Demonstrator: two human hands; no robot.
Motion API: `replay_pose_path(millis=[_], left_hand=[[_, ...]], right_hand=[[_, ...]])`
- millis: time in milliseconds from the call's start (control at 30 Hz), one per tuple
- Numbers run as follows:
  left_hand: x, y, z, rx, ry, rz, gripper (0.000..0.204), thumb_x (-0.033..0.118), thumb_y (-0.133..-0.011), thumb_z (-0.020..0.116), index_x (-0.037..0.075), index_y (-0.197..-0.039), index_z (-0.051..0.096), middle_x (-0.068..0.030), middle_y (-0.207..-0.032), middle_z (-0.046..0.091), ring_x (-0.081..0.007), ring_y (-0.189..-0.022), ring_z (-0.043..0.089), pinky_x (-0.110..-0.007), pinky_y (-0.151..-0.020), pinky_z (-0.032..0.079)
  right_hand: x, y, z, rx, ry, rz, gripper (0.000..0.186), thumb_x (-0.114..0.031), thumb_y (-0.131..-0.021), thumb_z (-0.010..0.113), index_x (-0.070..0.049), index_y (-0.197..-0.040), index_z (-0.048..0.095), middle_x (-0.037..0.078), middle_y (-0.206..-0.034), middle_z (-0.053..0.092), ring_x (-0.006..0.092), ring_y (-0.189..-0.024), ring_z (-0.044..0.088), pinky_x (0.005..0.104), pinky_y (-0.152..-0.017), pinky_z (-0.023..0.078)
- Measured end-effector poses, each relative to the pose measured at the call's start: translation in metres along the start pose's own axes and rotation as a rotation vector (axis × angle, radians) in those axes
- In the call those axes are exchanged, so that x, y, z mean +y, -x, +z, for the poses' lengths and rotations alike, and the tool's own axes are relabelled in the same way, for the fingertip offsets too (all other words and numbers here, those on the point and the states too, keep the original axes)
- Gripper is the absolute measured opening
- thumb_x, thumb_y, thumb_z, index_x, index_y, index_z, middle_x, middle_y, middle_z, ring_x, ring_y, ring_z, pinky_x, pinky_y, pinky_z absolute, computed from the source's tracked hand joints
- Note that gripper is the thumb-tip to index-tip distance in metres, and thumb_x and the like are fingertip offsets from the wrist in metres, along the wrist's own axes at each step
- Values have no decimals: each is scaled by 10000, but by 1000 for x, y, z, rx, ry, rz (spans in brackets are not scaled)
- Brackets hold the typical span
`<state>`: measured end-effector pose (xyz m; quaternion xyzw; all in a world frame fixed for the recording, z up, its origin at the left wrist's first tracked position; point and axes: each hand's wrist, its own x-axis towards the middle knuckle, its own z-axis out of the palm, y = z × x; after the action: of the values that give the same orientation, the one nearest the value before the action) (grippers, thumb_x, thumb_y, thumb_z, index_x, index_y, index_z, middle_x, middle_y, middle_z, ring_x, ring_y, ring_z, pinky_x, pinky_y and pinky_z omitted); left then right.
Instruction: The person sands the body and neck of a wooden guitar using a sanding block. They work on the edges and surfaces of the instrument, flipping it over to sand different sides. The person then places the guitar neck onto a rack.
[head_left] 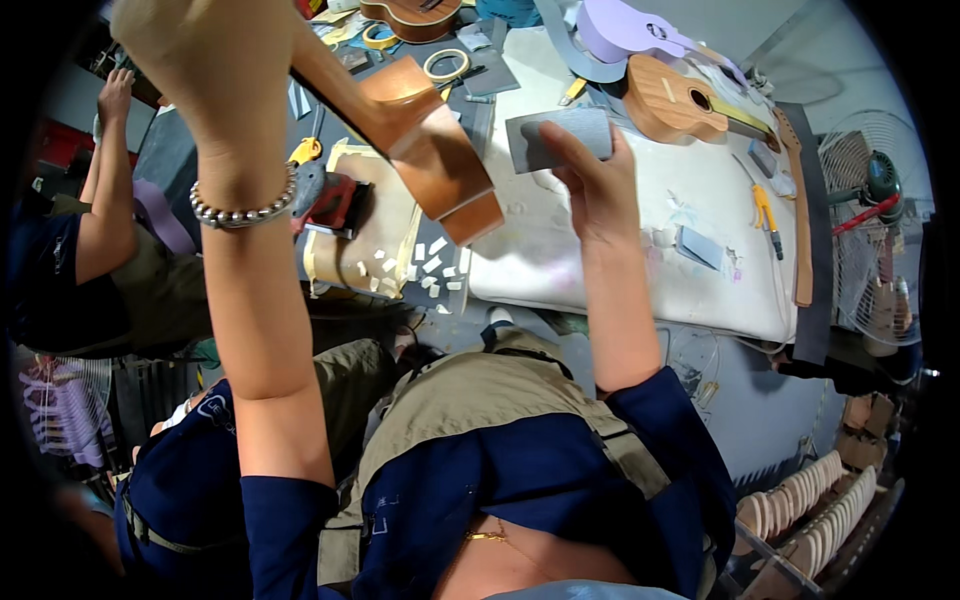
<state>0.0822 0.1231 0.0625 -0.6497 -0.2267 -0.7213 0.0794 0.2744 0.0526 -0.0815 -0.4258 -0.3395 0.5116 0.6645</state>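
Note:
My left hand [215, 75], with a beaded bracelet at its wrist, is raised close to the camera at the upper left. It is closed around the neck of a brown wooden ukulele [440, 155], whose body slants down toward the bench's middle; the fingers are mostly hidden. In my right hand [605, 190] is a grey sheet of sandpaper [535, 145], pinched with the thumb on top. The sheet is held over the white padded bench top [560, 270], apart from the ukulele.
Left of the ukulele lie a red-and-grey power sander [335, 205] and small white pieces [432, 264]. Farther back are a tape roll [446, 66], a purple ukulele [610, 35] and a bare-wood one [660, 105]. A yellow cutter [765, 212] and fan [875, 200] are right; another person [100, 230] works left.

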Motion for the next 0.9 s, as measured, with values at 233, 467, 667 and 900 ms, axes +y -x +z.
replay_pose_path(millis=[233,467,667,900], left_hand=[[-5,-3,2,-23,-7,-88,325,125,-965,422,-37,-1236,499,31,-568,415,-29,-466,372,-170,-431,312],[-4,0,-4,-34,-26,-97,324,127,-959,427,-42,-1225,500,26,-570,421,-39,-467,380,-176,-432,320],[-4,17,1,-86,-46,-138,323,128,-957,426,-42,-1222,498,20,-576,424,-44,-469,383,-181,-435,323],[-6,20,0,-121,-76,-176,322,130,-955,424,-41,-1219,496,14,-582,428,-51,-471,386,-186,-439,326]], right_hand=[[32,-31,-15,-224,-517,109,175,-83,-768,621,-41,-914,536,68,-905,577,266,-886,611,422,-837,491],[20,-51,-9,-638,671,-155,366,-211,-884,622,-16,-1092,393,93,-932,536,211,-852,578,337,-736,465],[12,-86,5,-843,971,-829,403,-99,-704,721,-101,-1051,516,67,-1036,534,304,-913,554,364,-750,460],[2,-96,8,-907,1049,-1098,447,-235,-641,785,-177,-1061,645,-13,-1016,560,223,-741,523,329,-617,453]])
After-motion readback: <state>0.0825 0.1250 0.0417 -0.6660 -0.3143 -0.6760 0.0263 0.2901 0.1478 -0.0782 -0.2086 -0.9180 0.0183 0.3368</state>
